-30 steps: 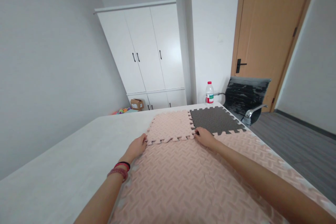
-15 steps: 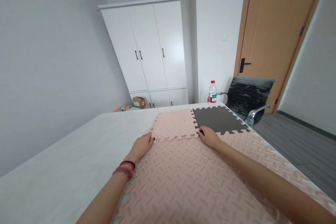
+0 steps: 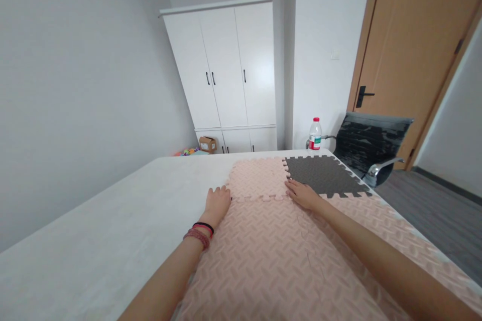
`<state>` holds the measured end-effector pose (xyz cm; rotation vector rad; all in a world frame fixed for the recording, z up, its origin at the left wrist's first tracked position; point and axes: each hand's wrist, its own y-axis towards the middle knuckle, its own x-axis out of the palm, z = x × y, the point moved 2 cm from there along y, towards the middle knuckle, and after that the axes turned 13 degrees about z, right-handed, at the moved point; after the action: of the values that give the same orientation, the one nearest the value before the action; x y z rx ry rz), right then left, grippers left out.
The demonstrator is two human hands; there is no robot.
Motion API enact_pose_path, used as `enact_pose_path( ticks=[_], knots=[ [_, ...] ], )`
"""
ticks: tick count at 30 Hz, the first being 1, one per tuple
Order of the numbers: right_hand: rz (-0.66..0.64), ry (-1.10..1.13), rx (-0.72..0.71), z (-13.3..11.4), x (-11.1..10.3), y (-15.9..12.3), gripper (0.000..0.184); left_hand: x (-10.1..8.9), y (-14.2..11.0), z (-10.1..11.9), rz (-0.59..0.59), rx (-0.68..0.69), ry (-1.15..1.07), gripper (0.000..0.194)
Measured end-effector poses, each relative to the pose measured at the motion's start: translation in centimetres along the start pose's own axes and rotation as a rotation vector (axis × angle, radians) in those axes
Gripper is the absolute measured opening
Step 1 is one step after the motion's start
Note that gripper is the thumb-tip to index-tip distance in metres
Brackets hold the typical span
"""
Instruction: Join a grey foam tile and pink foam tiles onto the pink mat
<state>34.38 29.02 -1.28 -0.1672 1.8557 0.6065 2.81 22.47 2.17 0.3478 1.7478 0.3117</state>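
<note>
A far pink foam mat tile (image 3: 258, 175) with a raised tread pattern lies on the table. Its toothed near edge meets a larger pink foam mat (image 3: 259, 256). A dark grey foam tile (image 3: 324, 173) adjoins it on the right. My left hand (image 3: 217, 205), fingers bent down, is at the far pink tile's near left corner; its thumb is against the edge and its fingertips are hidden. My right hand (image 3: 304, 195) rests with fingers stretched over the seam where the far pink and grey tiles meet the larger pink mat.
The white table (image 3: 124, 210) extends to the left. A red-capped bottle (image 3: 315, 135) stands at its far edge. Beyond the right edge is a black chair (image 3: 371, 143). A cardboard box (image 3: 207, 144) and colourful items (image 3: 188, 152) lie behind the table, before a white cabinet (image 3: 226, 70).
My right fingers have gone from bent at the tile corner to stretched flat over the seam. My left fingers are now bent down at the left edge. The view has turned slightly left.
</note>
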Motion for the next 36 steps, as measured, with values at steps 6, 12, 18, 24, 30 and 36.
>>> enact_pose_path(
  ticks=[6,12,18,24,30,36],
  knots=[
    [-0.055,-0.029,0.017,0.3,0.2,0.0,0.052,-0.1,1.2,3.4,-0.066,0.039,-0.094,0.037],
    [-0.060,-0.063,0.032,-0.8,-1.3,0.9,0.055,0.3,0.7,5.0,-0.066,-0.023,-0.102,0.046],
    [-0.034,-0.192,0.210,-5.4,-0.5,2.8,0.081,-0.6,1.2,5.6,-0.106,-0.051,-0.101,0.048],
    [-0.006,-0.277,0.351,-7.6,1.5,3.8,0.104,-1.3,2.1,7.8,-0.165,-0.120,-0.069,0.065],
    [-0.023,-0.131,0.200,-3.8,0.1,3.6,0.082,-2.2,2.7,8.7,-0.227,-0.162,-0.047,0.071],
    [0.082,-0.062,0.153,9.7,-5.0,0.9,0.051,-2.6,3.7,7.8,-0.247,-0.126,-0.051,0.054]
  ],
)
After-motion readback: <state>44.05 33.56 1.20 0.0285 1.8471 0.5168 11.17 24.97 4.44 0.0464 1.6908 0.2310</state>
